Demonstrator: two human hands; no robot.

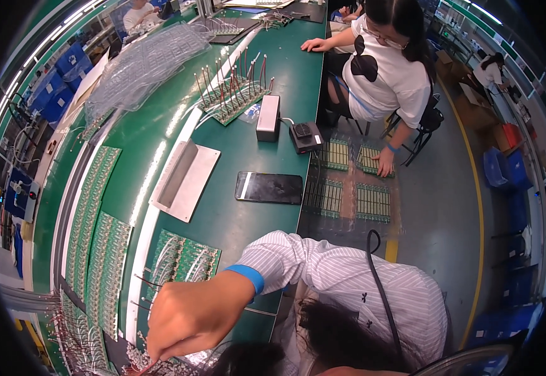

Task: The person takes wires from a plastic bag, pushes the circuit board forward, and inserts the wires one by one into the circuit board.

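My right hand (191,319), with a blue wristband, reaches down and left over a pile of thin wires with small white connectors (138,358). Its fingers are pinched together, and a red wire shows at their tips. Just beyond the hand lies a green circuit-board panel (207,260) with white wires across it. More wired boards (84,332) lie left of the pile, partly covered by loose red and white leads. My left hand is out of view.
Long green board panels (106,257) lie along the left. Farther up are an angled metal bracket (188,178), a phone (268,188), a metal block (268,118), a small black device (306,136) and a wired panel (238,100). A co-worker (379,69) touches trayed boards (373,202) at right.
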